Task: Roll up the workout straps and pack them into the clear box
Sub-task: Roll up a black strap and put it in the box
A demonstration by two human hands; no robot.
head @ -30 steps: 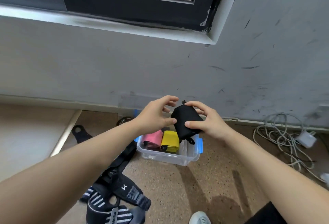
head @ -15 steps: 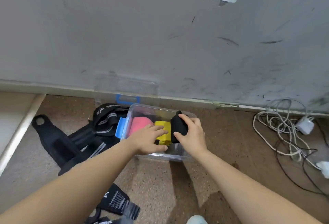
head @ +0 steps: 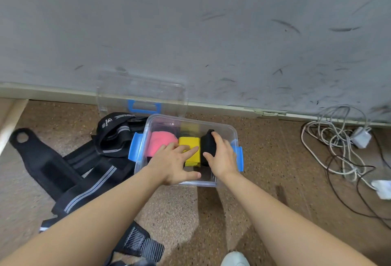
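A clear box [head: 224,127] with blue side clips stands on the speckled brown floor near the wall. Inside it lie a pink roll [head: 159,141], a yellow roll [head: 190,144] and a black roll [head: 208,146] side by side. My right hand [head: 222,157] grips the black roll at the right end of the box. My left hand [head: 174,162] lies flat with straight fingers over the yellow and pink rolls, its thumb along the box's front wall.
Black unrolled straps with grey stripes [head: 88,166] sprawl on the floor left of the box. The clear lid [head: 141,94] with a blue handle leans on the wall behind. White and black cables with chargers [head: 342,145] lie at the right. A white shoe tip [head: 234,259] shows below.
Both hands came down from above the box into it. The black roll, held in the air a second ago, now sits in the box beside the yellow roll. The view tilted down.
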